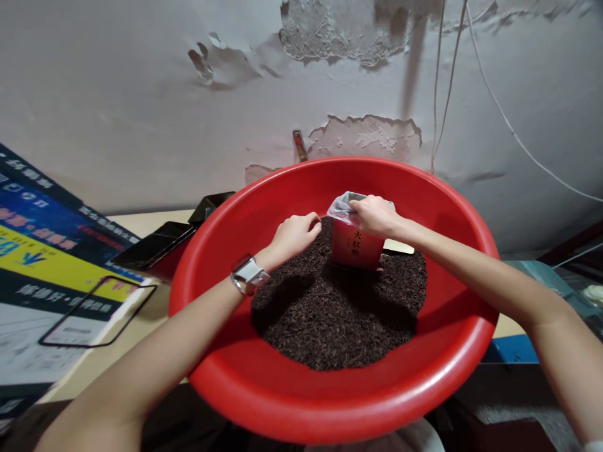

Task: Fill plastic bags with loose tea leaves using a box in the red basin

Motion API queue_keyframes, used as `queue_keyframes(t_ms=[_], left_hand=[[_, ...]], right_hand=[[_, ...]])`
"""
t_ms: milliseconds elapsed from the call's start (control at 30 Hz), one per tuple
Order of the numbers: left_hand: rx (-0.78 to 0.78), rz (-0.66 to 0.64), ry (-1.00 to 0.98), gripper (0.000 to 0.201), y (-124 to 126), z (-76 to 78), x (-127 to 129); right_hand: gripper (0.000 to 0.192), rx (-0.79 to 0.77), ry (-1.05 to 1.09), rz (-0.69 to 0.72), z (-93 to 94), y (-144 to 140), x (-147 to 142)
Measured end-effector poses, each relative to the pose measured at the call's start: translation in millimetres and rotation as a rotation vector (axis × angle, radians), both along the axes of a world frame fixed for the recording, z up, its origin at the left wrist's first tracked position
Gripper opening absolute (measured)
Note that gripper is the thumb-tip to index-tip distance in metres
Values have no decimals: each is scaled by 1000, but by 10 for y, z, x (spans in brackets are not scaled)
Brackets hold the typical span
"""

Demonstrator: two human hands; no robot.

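A large red basin (330, 402) holds a heap of dark, dry tea leaves (325, 326). On the heap stands a red tea box (351, 246) with dark characters on its front, slightly tilted. A clear plastic bag (343, 207) lines it and sticks out of the top. My right hand (377, 216) is closed at the bag's mouth, its fingertips partly hidden inside. Left of the box, my left hand (296, 237) hovers over the leaves with loosely bent fingers, thumb and forefinger apart, nothing visible in them. Behind the box a flat cream-coloured piece (399, 247) shows in part.
Dark boxes (162, 246) stand left of the basin on a pale tabletop (141, 220). A printed carton (51, 263) and a thin black frame (101, 314) are further left. The peeling wall (188, 125) rises behind, with white cords (445, 94) hanging down it.
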State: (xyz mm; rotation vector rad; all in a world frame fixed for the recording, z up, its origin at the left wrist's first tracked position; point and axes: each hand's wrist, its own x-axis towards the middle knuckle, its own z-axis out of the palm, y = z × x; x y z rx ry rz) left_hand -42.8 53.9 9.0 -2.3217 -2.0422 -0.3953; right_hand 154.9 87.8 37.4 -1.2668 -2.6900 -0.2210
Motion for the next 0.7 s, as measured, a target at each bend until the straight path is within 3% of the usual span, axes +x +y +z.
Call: queue_keyframes(t_ms=[233,433,600,700], left_hand=[[-35,-45,10,32,-12,-42,38],[-37,-49,-14,30,14,-62,8],[4,-42,-33,32,39,-71,-11],[21,-52,-59,32,52,-74,-17]], right_hand=[[19,17,-121,97,-205,-127,-109],[20,-88,-150,195,-401,-182,-157],[39,-229,-188,105,-460,-117,-134],[34,-291,-221,121,-465,-84,-115]])
